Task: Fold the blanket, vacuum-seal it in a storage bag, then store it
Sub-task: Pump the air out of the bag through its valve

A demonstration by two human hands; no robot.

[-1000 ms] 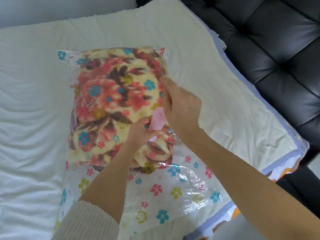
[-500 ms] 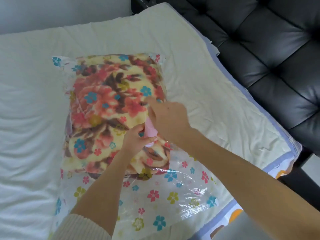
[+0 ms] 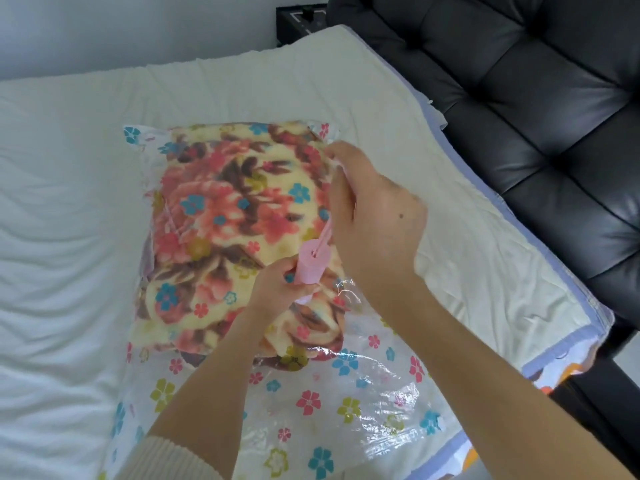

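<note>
- I read the pump [image 3: 309, 264] as standing on the bag [image 3: 311, 403], on the right side of the blanket [image 3: 221, 216]. Its long axis is close to upright and leans away from me and a little right.
- The left hand [image 3: 277, 289] grips the pink barrel low down, fingers curled round it just above the bag.
- The right hand [image 3: 375, 230] sits further up the same line. Its fingers are closed on the handle [image 3: 341, 165], which is mostly hidden under them.
- The thin rod [image 3: 325, 235] shows between barrel and handle, so the plunger is drawn out.
- My judgement: the next stroke runs down the rod toward the left hand. The right hand does the work while the left keeps the barrel seated, and any sideways lean could lift the pump off the bag.
- The blanket is folded into a thick block, cream with large red and brown flowers. It fills the far half of the bag.
- The near half of the bag lies flat, glossy and wrinkled, printed with small flowers. The film looks loose there, so I judge the sealing only part done.
- The bag rests on a pale bed cover [image 3: 69, 237]. A black sofa [image 3: 519, 98] is at the right.
</note>
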